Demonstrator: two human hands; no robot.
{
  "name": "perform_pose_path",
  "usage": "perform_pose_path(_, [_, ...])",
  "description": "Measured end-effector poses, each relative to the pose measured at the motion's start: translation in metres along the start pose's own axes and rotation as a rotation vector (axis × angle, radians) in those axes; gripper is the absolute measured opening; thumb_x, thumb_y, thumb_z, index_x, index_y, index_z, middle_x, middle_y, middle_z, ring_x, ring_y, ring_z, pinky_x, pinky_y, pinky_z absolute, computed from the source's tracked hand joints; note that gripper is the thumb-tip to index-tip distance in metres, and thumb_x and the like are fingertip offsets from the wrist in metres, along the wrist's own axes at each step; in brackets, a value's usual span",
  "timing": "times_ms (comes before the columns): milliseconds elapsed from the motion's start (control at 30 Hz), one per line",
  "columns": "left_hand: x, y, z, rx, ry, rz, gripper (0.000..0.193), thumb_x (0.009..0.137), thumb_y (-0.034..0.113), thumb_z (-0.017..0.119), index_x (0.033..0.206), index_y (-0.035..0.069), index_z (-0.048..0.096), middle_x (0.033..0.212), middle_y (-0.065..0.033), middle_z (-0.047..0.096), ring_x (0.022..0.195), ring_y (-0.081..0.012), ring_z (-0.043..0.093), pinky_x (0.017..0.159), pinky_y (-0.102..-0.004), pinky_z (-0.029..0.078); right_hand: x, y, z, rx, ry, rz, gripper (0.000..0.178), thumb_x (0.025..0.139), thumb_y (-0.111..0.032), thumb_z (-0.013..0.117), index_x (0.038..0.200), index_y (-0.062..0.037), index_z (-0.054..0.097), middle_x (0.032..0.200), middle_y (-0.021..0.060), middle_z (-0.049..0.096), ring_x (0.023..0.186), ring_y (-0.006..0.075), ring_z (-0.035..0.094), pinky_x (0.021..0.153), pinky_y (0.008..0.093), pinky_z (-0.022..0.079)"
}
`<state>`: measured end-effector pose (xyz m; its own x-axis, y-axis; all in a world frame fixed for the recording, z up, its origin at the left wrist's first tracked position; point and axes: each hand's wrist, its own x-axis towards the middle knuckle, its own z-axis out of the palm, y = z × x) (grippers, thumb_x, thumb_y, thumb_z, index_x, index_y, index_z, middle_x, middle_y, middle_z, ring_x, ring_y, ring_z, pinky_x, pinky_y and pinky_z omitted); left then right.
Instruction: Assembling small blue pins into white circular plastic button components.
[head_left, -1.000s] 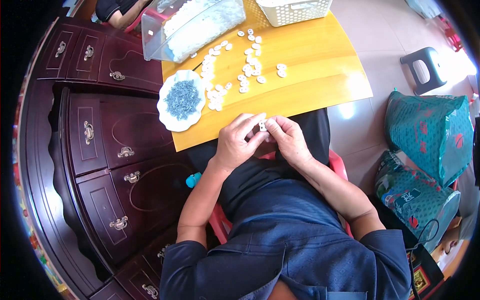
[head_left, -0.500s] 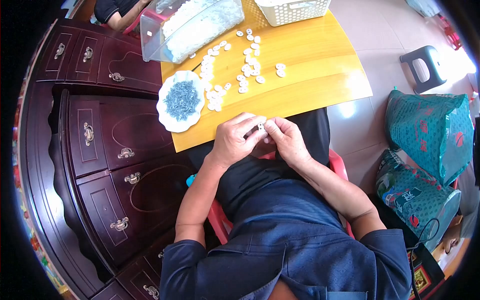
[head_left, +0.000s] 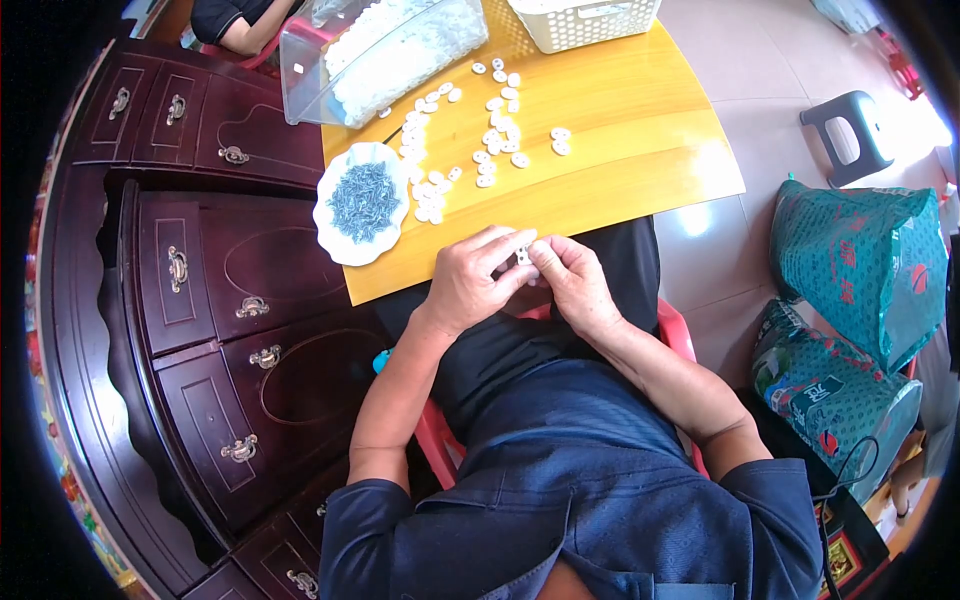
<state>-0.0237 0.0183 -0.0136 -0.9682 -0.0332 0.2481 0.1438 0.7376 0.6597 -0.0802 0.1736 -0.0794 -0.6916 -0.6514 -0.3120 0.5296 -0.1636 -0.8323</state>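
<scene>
Just off the table's near edge, my left hand (head_left: 473, 277) pinches a small white plastic piece with dark holes (head_left: 522, 256) between thumb and fingers. My right hand (head_left: 580, 287) meets it from the other side, its thumb and fingers closed on the same piece. Fingers cover most of the piece. Ahead on the wooden table (head_left: 620, 130), several similar white oval two-holed pieces (head_left: 435, 190) lie in loose groups. To their left, a white scalloped bowl (head_left: 333, 235) holds a heap of small dark metal screws (head_left: 362, 200).
A clear plastic bin (head_left: 300, 90) of white parts and a cream perforated basket (head_left: 590, 30) stand at the table's far side. Dark wooden drawers (head_left: 230, 270) line the left. Teal sacks (head_left: 850, 270) and a grey stool (head_left: 850, 135) are at right. Another person's arm (head_left: 250, 35) shows top left.
My hands stay nearly still, with the white piece turned slightly between my fingers. The other person's arm at the top left has shifted a little, and someone's leg shows differently at the lower right.
</scene>
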Motion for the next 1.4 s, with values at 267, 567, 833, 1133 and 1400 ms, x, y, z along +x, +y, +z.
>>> perform_pose_path(267, [0.000,-0.005,-0.002,-0.032,-0.048,-0.022,0.033,0.079,0.002,0.081,0.111,-0.001,0.072,0.092,-0.0111,0.071,0.067,-0.0179,0.067,0.064,-0.0299,0.055,-0.002,-0.008,-0.003,0.085,-0.038,0.074,0.019,0.104,-0.021,0.061,0.098,-0.0052,0.070,0.084,-0.0025,0.066,0.074,0.0046,0.056,0.071,0.0210,0.046])
perform_pose_path(567, [0.002,-0.007,-0.005,-0.084,-0.070,-0.049,0.028,0.080,0.002,0.080,0.108,-0.001,0.074,0.086,-0.0108,0.071,0.065,-0.0159,0.064,0.063,-0.0284,0.053,-0.001,-0.007,-0.006,0.173,-0.033,0.166,0.017,0.101,-0.019,0.064,0.098,-0.0059,0.073,0.085,-0.0011,0.070,0.073,0.0057,0.059,0.071,0.0216,0.048])
perform_pose_path(833, [0.003,-0.008,-0.005,-0.079,-0.067,-0.024,0.027,0.082,0.002,0.080,0.107,-0.001,0.074,0.087,-0.0109,0.071,0.064,-0.0157,0.063,0.062,-0.0280,0.052,-0.002,-0.008,-0.007,0.182,-0.030,0.158,0.016,0.101,-0.019,0.064,0.099,-0.0058,0.073,0.085,-0.0006,0.071,0.073,0.0058,0.060,0.070,0.0216,0.048])
perform_pose_path(1133, [0.002,-0.003,-0.002,-0.080,-0.048,-0.068,0.030,0.081,0.001,0.079,0.110,-0.001,0.072,0.088,-0.0106,0.071,0.064,-0.0154,0.063,0.061,-0.0278,0.052,-0.001,-0.011,-0.003,0.215,-0.009,0.136,0.016,0.101,-0.019,0.064,0.096,-0.0057,0.073,0.082,-0.0012,0.069,0.072,0.0055,0.059,0.070,0.0213,0.047])
perform_pose_path(1400, [0.002,-0.004,0.005,-0.004,0.050,0.009,0.031,0.078,0.001,0.081,0.108,0.000,0.073,0.089,-0.0117,0.072,0.066,-0.0182,0.065,0.062,-0.0283,0.053,-0.002,-0.009,-0.003,0.218,-0.002,0.102,0.016,0.101,-0.018,0.064,0.097,-0.0050,0.073,0.082,-0.0007,0.069,0.071,0.0057,0.058,0.069,0.0212,0.046])
